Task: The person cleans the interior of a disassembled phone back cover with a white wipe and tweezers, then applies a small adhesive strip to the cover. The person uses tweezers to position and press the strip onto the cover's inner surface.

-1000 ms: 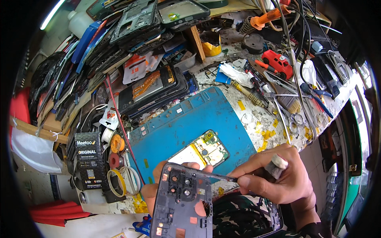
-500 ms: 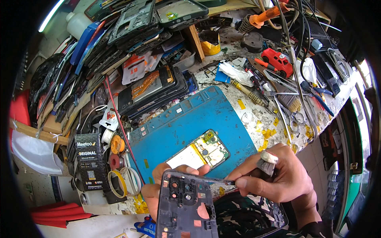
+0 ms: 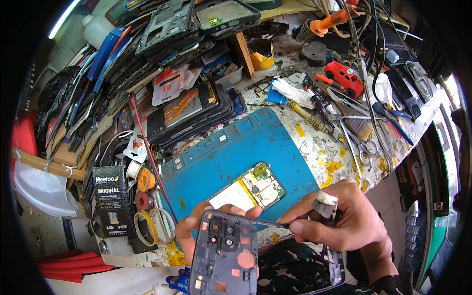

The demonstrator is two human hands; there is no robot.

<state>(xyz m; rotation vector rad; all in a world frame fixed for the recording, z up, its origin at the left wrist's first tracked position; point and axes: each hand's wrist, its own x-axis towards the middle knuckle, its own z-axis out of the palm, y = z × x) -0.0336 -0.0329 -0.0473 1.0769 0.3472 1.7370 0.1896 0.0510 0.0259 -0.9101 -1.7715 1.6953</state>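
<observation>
Gripped in left hand (image 3: pixel 189 233) at 6 o'clock: dark phone frame (image 3: pixel 226 258), already stripped of its board (image 3: pixel 250 189), lying apart on blue mat (image 3: pixel 221 157) near centre. Clenched in right hand (image 3: pixel 344 221): thin tool (image 3: pixel 268 223) touching frame's top edge; brush (image 3: pixel 325 202) tucked alongside. Probably mid-way, cleaning unfinished, reassembly left.

Cluttered workbench (image 3: pixel 314 147), top pale and chipped, spotted with yellow tape scraps. Blue mat (image 3: pixel 231 157) lies on its middle. Behind it, stacks of dark phone frames (image 3: pixel 147 54) lean in rows toward the left. Right side: tangle of black cables (image 3: pixel 373 44), red toy car (image 3: pixel 345 77), orange-handled tool (image 3: pixel 329 22). Tube light (image 3: pixel 63 18) glows at upper left. Daylight falls on the bench's right edge. Red cloth (image 3: pixel 64 265) at lower left.
</observation>
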